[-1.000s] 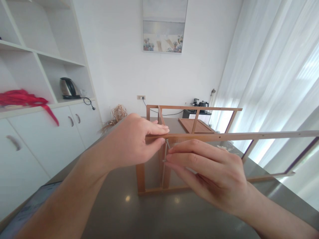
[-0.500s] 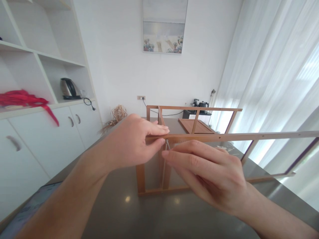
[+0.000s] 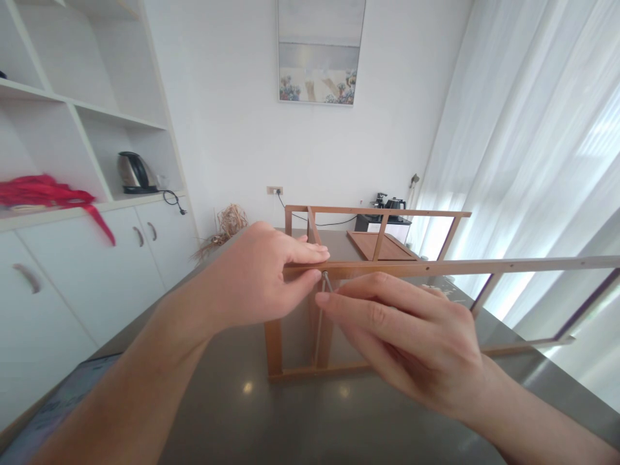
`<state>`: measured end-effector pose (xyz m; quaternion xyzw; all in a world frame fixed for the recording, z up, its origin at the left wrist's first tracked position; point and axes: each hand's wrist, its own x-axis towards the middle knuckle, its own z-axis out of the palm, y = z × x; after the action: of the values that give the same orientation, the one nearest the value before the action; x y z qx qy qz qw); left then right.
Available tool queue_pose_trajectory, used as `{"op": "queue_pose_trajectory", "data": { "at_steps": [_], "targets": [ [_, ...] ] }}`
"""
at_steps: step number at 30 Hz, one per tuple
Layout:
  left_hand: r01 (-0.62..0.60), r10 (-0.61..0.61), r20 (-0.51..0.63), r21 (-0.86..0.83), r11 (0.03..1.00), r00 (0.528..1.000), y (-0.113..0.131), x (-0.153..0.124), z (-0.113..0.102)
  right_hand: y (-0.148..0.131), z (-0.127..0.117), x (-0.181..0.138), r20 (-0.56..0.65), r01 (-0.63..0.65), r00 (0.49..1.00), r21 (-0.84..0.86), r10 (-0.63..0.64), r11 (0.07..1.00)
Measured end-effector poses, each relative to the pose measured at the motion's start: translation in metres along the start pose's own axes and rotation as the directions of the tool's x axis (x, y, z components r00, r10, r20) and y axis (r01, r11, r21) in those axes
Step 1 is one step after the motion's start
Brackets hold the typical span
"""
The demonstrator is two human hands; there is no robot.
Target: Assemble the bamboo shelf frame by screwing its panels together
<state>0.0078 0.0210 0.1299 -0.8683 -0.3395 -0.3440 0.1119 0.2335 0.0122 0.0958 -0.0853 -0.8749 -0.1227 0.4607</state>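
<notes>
A brown wooden frame (image 3: pixel 465 265) stands on the grey table, its upper rail running across to the right. My left hand (image 3: pixel 256 274) is closed on the rail's left end, fingers lying along the top and thumb below. Just under that rail, my right hand (image 3: pixel 402 329) pinches a thin metal hex key (image 3: pixel 328 281) between thumb and fingers. The key's upper end meets a small metal fastener beside my left thumb. My right fingers cover the rest of the key. A slim rod shows below, close to the frame's upright.
A wooden panel (image 3: pixel 372 247) lies farther back on the table (image 3: pixel 223 407). A phone-like screen (image 3: pixel 62 400) lies at the lower left, partly behind my forearm. A kettle (image 3: pixel 133 171) and red ribbon (image 3: pixel 46 192) sit on the white shelves. Curtains (image 3: pixel 523 129) hang at the right.
Almost nothing differs. My right hand and the hex key have shifted very slightly; my left hand keeps its place on the rail.
</notes>
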Motion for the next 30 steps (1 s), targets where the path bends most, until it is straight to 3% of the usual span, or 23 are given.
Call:
{"op": "queue_pose_trajectory", "data": {
  "at_steps": [12,30],
  "targets": [
    [0.032,-0.032,0.027,-0.015,0.999,0.999,-0.0027,-0.0017,0.0024,0.0045,-0.0063,0.0029,0.0,0.049,0.999,-0.068,-0.049,0.996],
    [0.005,-0.005,0.009,-0.003,1.0,1.0,0.0005,-0.0007,0.001,0.0042,-0.005,0.0019,-0.034,0.004,0.999,-0.087,-0.007,0.996]
  ]
}}
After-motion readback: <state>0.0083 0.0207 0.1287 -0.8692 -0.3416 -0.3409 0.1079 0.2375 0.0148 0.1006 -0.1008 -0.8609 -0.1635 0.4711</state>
